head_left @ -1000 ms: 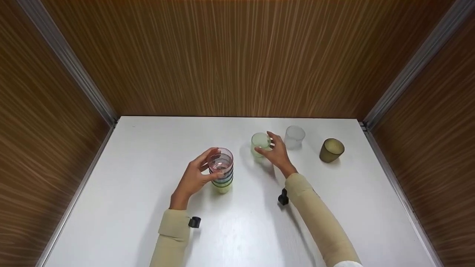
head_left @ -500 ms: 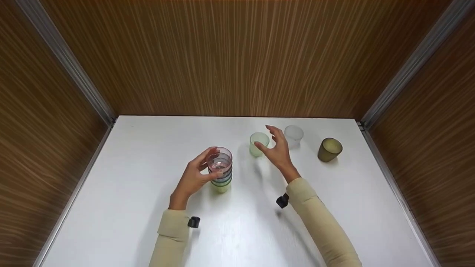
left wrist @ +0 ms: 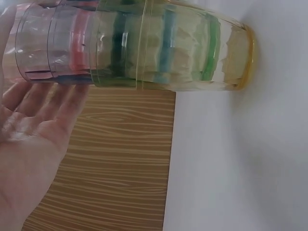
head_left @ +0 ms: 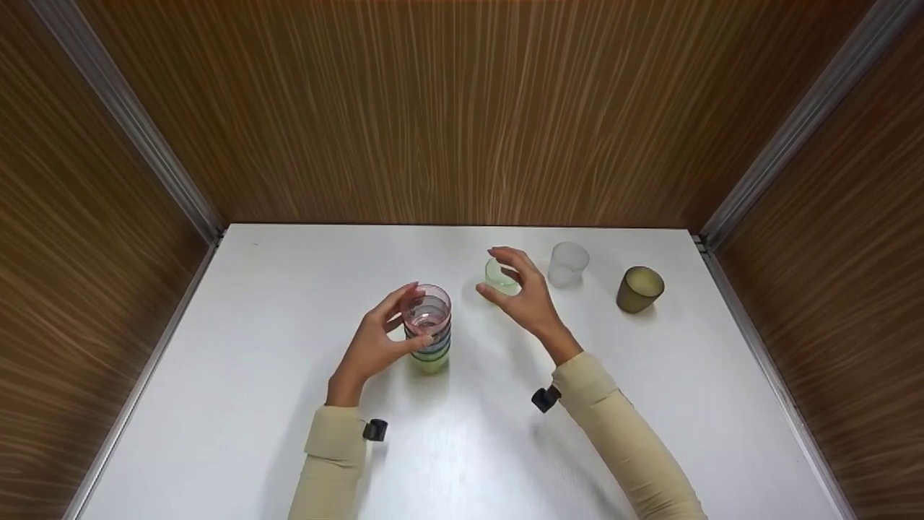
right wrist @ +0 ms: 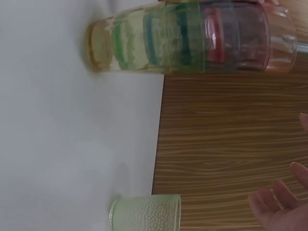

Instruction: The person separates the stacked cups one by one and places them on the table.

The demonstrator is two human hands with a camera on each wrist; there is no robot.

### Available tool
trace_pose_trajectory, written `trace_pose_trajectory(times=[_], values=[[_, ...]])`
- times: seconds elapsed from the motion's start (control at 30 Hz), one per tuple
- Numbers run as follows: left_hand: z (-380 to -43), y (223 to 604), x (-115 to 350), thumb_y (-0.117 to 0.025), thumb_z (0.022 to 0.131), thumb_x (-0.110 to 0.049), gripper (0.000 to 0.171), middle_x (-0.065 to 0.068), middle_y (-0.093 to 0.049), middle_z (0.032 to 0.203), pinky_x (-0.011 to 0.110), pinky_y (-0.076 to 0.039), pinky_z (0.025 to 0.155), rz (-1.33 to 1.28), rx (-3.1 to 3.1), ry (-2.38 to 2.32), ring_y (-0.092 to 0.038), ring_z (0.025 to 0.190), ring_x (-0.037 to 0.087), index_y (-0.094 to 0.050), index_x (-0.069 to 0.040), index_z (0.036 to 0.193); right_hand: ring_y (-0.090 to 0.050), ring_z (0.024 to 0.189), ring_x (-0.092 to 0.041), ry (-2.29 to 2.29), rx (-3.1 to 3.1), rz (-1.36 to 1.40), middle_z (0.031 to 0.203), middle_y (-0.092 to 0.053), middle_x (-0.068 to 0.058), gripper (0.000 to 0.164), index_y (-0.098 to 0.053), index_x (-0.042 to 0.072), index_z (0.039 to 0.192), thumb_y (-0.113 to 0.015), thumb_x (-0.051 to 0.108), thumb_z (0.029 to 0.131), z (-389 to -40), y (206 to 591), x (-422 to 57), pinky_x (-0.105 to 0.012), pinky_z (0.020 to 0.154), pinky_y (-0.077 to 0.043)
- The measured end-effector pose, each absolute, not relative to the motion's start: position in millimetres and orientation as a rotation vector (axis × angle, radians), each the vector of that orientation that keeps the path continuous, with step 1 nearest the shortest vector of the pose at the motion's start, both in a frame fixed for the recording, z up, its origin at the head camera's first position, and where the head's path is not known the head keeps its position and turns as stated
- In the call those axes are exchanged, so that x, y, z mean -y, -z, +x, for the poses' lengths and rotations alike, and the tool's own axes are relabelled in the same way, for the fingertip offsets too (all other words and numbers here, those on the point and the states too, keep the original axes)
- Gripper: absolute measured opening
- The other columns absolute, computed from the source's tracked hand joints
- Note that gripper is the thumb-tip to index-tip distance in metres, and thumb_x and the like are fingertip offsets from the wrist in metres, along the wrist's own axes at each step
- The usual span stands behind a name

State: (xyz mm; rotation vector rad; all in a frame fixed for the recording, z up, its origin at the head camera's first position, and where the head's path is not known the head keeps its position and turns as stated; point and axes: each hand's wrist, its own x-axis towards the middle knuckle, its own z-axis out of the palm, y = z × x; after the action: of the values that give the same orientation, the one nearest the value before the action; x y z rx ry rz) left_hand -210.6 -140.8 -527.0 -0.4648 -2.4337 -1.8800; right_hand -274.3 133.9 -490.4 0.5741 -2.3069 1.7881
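Stack (head_left: 437, 338), head view: nested tinted cups, upright on table (head_left: 317, 289), inside curve of left hand (head_left: 372, 343), well to left of right hand (head_left: 530, 300).
Left hand: thumb and fingers curled round top of stack, gripping near upper rim.
Right hand: fingers bent in wide C, holding nothing, partly covering pale green cup (head_left: 497, 273).
Frosted clear cup (head_left: 569, 261): just right of right hand.
Olive cup (head_left: 639, 290): farther right of right hand, well apart.
Stack, left wrist view: held high by left hand, lower end on table. Probably stiff, smooth, slippery; glass or plastic, cannot tell, so treat as fragile. Best hold: round upper walls.
Pale green cup, right wrist view: bumpy wall, below right hand, untouched. Likely light, stiff, less slippery; grasp round sides under rim.
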Motion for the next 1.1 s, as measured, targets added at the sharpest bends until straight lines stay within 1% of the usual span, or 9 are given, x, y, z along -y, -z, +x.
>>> trace_pose_trajectory(times=[0.13,0.33,0.43,0.53,0.6,0.67,0.87,1.03,1.1], values=[[-210.9,531.2,145.2,-0.091,0.079,-0.025,0.086,0.001,-0.057,0.151,0.043,-0.045,0.121,-0.446,2.467,1.875,-0.053,0.142,0.023,-0.048,-0.024,0.153,-0.054,0.136,-0.038,-1.804,2.322,0.622,0.143,-0.056,-0.018,0.060,-0.061,0.001,0.138,-0.085,0.003,0.083,-267.7,485.2,-129.0,-0.054,0.118,-0.047],[-212.4,532.1,151.3,-0.093,0.077,-0.024,0.081,0.002,-0.059,0.148,0.040,-0.044,0.122,-0.432,2.526,1.857,-0.055,0.141,0.024,-0.054,-0.020,0.148,-0.053,0.137,-0.039,-1.814,2.355,0.737,0.143,-0.056,-0.017,0.058,-0.061,0.003,0.138,-0.084,0.007,0.085,-259.7,481.4,-124.7,-0.052,0.118,-0.047],[-214.3,530.8,153.2,-0.094,0.076,-0.024,0.080,0.003,-0.061,0.146,0.040,-0.045,0.122,-0.448,2.541,1.842,-0.056,0.140,0.024,-0.056,-0.019,0.146,-0.055,0.134,-0.036,-1.799,2.390,0.793,0.141,-0.057,-0.017,0.058,-0.061,0.003,0.139,-0.084,0.008,0.086,-256.7,478.9,-122.1,-0.050,0.117,-0.049],[-216.4,529.2,154.5,-0.095,0.074,-0.023,0.080,0.004,-0.062,0.144,0.041,-0.045,0.121,-0.477,2.551,1.828,-0.056,0.140,0.025,-0.057,-0.019,0.145,-0.057,0.131,-0.035,-1.803,2.411,0.830,0.140,-0.057,-0.019,0.060,-0.060,0.001,0.140,-0.083,0.005,0.085,-254.9,477.0,-118.3,-0.051,0.115,-0.051],[-217.8,528.7,155.0,-0.095,0.074,-0.023,0.080,0.004,-0.062,0.144,0.041,-0.045,0.121,-0.493,2.558,1.827,-0.056,0.140,0.025,-0.057,-0.020,0.145,-0.057,0.130,-0.037,-1.805,2.423,0.848,0.141,-0.057,-0.021,0.061,-0.058,-0.001,0.140,-0.083,0.002,0.084,-253.9,476.5,-115.1,-0.053,0.115,-0.050],[-219.3,529.0,155.3,-0.095,0.074,-0.022,0.081,0.004,-0.061,0.145,0.042,-0.045,0.121,-0.507,2.561,1.832,-0.056,0.140,0.025,-0.056,-0.021,0.146,-0.057,0.130,-0.038,-1.812,2.430,0.877,0.141,-0.057,-0.021,0.062,-0.058,-0.001,0.140,-0.083,0.001,0.083,-253.4,476.1,-112.8,-0.054,0.115,-0.050],[-220.8,530.6,155.8,-0.094,0.074,-0.017,0.084,0.006,-0.060,0.146,0.041,-0.046,0.120,-0.535,2.562,1.842,-0.055,0.140,0.027,-0.054,-0.018,0.148,-0.059,0.130,-0.032,-1.765,2.469,0.974,0.141,-0.059,-0.015,0.061,-0.060,0.005,0.141,-0.085,0.012,0.085,-251.5,476.1,-106.7,-0.047,0.114,-0.052],[-222.3,532.5,156.0,-0.094,0.074,-0.014,0.083,0.008,-0.062,0.143,0.042,-0.051,0.115,-0.550,2.545,1.854,-0.058,0.137,0.028,-0.055,-0.018,0.147,-0.059,0.130,-0.031,-1.719,2.475,1.033,0.140,-0.060,-0.014,0.063,-0.060,0.006,0.141,-0.086,0.016,0.085,-250.6,476.5,-100.5,-0.045,0.114,-0.052],[-222.8,533.1,156.0,-0.094,0.075,-0.015,0.082,0.009,-0.061,0.144,0.043,-0.053,0.114,-0.558,2.544,1.854,-0.058,0.137,0.029,-0.055,-0.018,0.147,-0.059,0.129,-0.031,-1.699,2.480,1.053,0.140,-0.060,-0.016,0.063,-0.060,0.005,0.141,-0.086,0.017,0.085,-250.3,475.9,-98.4,-0.045,0.114,-0.053]])
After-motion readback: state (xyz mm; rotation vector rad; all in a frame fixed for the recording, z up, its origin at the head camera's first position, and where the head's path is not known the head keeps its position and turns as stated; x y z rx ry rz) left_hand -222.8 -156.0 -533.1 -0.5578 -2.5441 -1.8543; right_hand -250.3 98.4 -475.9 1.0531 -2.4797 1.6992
